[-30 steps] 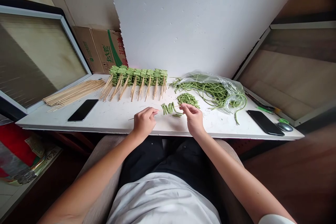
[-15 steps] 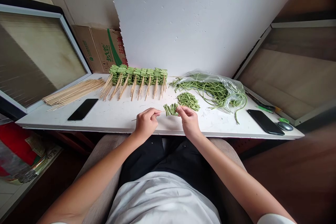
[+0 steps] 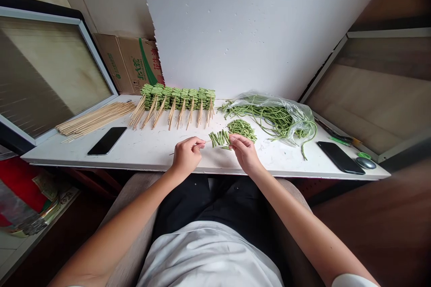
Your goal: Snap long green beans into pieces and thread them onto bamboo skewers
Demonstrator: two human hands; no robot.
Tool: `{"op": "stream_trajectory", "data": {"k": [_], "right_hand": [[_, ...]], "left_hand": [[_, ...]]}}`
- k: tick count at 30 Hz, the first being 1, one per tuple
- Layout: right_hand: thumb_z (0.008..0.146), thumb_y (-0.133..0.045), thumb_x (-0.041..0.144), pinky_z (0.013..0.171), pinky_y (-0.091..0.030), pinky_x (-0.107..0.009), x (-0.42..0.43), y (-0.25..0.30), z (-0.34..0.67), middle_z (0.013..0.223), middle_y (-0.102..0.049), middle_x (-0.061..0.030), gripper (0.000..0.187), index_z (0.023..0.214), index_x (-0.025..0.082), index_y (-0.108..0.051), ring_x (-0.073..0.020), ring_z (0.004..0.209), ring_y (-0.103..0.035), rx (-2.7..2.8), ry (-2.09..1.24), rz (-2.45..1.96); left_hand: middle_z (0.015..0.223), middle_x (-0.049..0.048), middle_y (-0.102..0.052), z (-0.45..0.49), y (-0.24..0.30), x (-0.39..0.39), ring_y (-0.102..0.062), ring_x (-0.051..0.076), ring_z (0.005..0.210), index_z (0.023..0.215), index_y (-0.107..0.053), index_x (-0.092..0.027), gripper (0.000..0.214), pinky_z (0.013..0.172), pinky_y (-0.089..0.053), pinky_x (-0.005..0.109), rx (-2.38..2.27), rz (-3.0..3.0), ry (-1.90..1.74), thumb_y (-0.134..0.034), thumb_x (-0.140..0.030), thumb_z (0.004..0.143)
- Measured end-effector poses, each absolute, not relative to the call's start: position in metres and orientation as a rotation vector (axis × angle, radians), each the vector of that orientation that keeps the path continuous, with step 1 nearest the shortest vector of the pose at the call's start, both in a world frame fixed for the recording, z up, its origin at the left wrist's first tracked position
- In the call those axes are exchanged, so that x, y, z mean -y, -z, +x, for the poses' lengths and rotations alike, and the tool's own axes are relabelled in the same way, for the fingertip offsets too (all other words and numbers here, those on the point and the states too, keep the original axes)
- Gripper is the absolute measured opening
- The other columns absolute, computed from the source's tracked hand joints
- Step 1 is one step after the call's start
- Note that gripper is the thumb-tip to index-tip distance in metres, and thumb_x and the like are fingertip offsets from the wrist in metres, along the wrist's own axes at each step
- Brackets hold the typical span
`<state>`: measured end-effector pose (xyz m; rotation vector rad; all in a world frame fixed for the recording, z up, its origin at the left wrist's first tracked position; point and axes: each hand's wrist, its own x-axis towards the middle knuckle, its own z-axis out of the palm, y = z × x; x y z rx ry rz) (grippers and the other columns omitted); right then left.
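My left hand [image 3: 187,156] is closed around a thin bamboo skewer [image 3: 207,141], whose tail end sticks out past its left side. Several short green bean pieces [image 3: 218,138] are threaded side by side along the skewer. At its right end, my right hand [image 3: 245,152] pinches a bean piece between thumb and fingertips, which partly hide it. Just beyond the right hand lies a heap of cut bean pieces [image 3: 241,128]. A loose bit of bean shows under the skewer, by the right fingertips.
Stacked bean skewers [image 3: 178,97] line the back of the white table [image 3: 151,152]. Bare skewers [image 3: 96,119] and a phone [image 3: 107,141] lie left. Long beans [image 3: 276,116] in a plastic bag, another phone [image 3: 340,157] and a mouse [image 3: 366,162] are right. A white foam board [image 3: 256,40] stands behind.
My right hand has shifted slightly right and turned at the skewer's end, exposing more of the threaded bean pieces. My left hand keeps hold of the skewer, nearly still.
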<state>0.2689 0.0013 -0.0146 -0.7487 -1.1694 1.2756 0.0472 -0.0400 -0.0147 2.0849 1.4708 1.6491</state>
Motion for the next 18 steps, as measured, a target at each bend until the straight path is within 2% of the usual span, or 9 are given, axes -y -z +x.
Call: {"op": "stream_trajectory", "data": {"k": [7, 12, 14, 18], "right_hand": [[0.080, -0.086, 0.048, 0.078, -0.053, -0.033, -0.006, 0.018, 0.275, 0.112, -0.076, -0.0044, 0.024, 0.090, 0.026, -0.082, -0.0192, 0.091, -0.064, 1.297, -1.181, -0.804], [0.084, -0.082, 0.056, 0.081, -0.056, -0.036, -0.010, 0.015, 0.278, 0.122, -0.076, -0.0070, 0.035, 0.102, 0.027, -0.081, -0.0220, 0.098, -0.066, 1.417, -1.031, -0.850], [0.085, -0.079, 0.059, 0.080, -0.056, -0.037, -0.012, 0.016, 0.279, 0.120, -0.077, -0.0080, 0.038, 0.103, 0.026, -0.080, -0.0226, 0.097, -0.067, 1.452, -0.998, -0.850], [0.087, -0.077, 0.063, 0.080, -0.056, -0.038, -0.013, 0.021, 0.278, 0.106, -0.077, -0.0086, 0.040, 0.092, 0.023, -0.078, -0.0232, 0.092, -0.068, 1.468, -0.959, -0.828]], "left_hand": [[0.078, 0.0030, -0.080, 0.045, 0.016, 0.036, -0.078, 0.020, 0.073, 0.086, -0.077, -0.019, 0.026, 0.070, -0.060, 0.028, -1.437, 2.059, -1.631, -0.058, -0.001, 0.086], [0.077, 0.0038, -0.080, 0.042, 0.016, 0.033, -0.078, 0.020, 0.072, 0.089, -0.078, -0.018, 0.020, 0.070, -0.060, 0.028, -1.351, 2.050, -1.634, -0.062, -0.006, 0.089], [0.077, 0.0036, -0.080, 0.041, 0.016, 0.033, -0.077, 0.019, 0.072, 0.090, -0.078, -0.018, 0.019, 0.072, -0.060, 0.028, -1.325, 2.058, -1.633, -0.062, -0.008, 0.090], [0.076, 0.0030, -0.079, 0.043, 0.015, 0.034, -0.077, 0.019, 0.073, 0.091, -0.079, -0.018, 0.020, 0.073, -0.060, 0.028, -1.293, 2.080, -1.608, -0.061, -0.009, 0.092]]}}
